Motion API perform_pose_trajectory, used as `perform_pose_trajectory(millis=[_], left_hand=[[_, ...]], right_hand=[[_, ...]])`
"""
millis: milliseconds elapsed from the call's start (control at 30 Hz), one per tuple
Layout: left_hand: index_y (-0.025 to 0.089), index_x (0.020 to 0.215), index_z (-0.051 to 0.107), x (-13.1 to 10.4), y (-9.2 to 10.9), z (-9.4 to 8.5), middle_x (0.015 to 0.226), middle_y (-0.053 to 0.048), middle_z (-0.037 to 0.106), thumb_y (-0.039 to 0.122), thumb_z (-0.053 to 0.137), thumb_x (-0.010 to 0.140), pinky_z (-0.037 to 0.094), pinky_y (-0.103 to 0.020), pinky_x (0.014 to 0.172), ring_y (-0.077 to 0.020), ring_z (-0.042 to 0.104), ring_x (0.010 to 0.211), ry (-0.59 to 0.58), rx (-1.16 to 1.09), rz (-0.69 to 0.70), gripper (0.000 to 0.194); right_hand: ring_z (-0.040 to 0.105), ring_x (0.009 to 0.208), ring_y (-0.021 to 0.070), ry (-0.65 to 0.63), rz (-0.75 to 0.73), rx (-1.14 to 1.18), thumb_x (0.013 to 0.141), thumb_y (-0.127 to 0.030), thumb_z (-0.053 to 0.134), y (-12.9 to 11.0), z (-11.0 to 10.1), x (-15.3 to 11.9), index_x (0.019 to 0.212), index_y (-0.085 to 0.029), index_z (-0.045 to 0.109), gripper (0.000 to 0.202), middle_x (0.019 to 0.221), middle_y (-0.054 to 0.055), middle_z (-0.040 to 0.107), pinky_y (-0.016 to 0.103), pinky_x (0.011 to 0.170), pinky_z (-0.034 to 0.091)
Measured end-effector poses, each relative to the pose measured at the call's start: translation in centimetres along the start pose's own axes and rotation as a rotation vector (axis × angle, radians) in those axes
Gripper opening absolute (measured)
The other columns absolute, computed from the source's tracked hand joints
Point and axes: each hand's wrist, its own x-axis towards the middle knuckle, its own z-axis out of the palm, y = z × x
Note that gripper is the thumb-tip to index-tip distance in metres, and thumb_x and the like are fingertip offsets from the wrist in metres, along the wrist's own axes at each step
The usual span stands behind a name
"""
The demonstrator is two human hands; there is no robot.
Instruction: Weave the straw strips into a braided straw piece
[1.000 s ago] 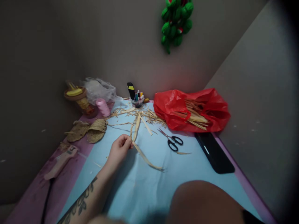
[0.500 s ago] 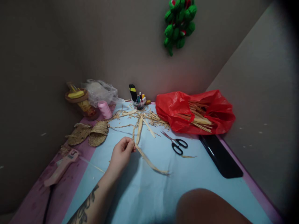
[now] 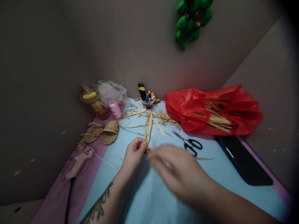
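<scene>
My left hand [image 3: 136, 152] is closed in a pinch on a thin braided straw cord [image 3: 146, 132], which runs up from the fingertips toward the back of the table. A wider pale straw strip [image 3: 149, 129] slants down beside it. Just right of the pinch shows a short bit of a loose straw strand [image 3: 150, 147]. My right hand [image 3: 178, 168] is beside the left one, its thumb and fingers drawn together at that strand. Motion blurs the right fingertips, so what they hold cannot be made out. The strand's far end is hidden.
Black-handled scissors [image 3: 190, 145] lie open to the right, before a red bag [image 3: 182, 107] of straw and a black phone [image 3: 245, 161]. Leftward are woven straw pieces [image 3: 109, 132], a pink thread spool [image 3: 115, 109] and a pink glue gun [image 3: 80, 161]. A pen cup [image 3: 147, 102] stands behind.
My right hand has come in from the lower right to beside the left hand, covering the strand's loose end. The left hand keeps its pinch. The whole view has shifted.
</scene>
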Motion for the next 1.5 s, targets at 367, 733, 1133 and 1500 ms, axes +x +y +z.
perform_pose_trajectory(millis=[367,733,1133,1500], left_hand=[[0.015,0.072,0.049,0.2,-0.5,-0.2,0.057,0.002,0.056,0.042,0.065,0.067,0.039,-0.021,0.052,-0.0088,0.051,0.051,-0.03,0.026,-0.01,0.032],[0.015,0.073,0.048,0.3,-0.1,-0.5,0.056,0.002,0.057,0.036,0.065,0.067,0.039,-0.021,0.052,-0.0085,0.052,0.05,-0.063,0.053,-0.027,0.028],[0.012,0.077,0.058,0.5,0.7,-1.7,0.056,0.003,0.053,0.036,0.066,0.065,0.033,-0.018,0.048,-0.0066,0.045,0.049,-0.077,0.213,-0.031,0.028],[0.013,0.081,0.07,-0.3,-0.6,0.3,0.077,-0.007,0.069,0.029,0.062,0.07,0.044,-0.025,0.064,-0.0157,0.06,0.068,0.024,0.36,0.056,0.022]], right_hand=[[0.048,0.047,0.0069,-0.146,0.72,0.737,0.072,-0.035,0.059,3.9,1.3,5.5,0.072,-0.016,0.052,0.02,0.063,-0.001,0.059,0.02,0.045,0.035],[0.047,0.047,0.006,-0.225,0.658,0.742,0.075,-0.033,0.056,4.4,0.9,5.5,0.07,-0.016,0.053,0.019,0.06,-0.003,0.056,0.018,0.044,0.034],[0.042,0.043,0.0069,-0.188,0.636,0.682,0.075,-0.031,0.052,4.9,0.5,5.7,0.072,-0.018,0.049,0.014,0.052,-0.006,0.047,0.019,0.043,0.033],[0.043,0.046,0.0088,0.063,0.737,0.582,0.069,-0.025,0.052,5.3,2.0,5.3,0.065,-0.017,0.051,0.009,0.051,-0.004,0.049,0.021,0.046,0.033]])
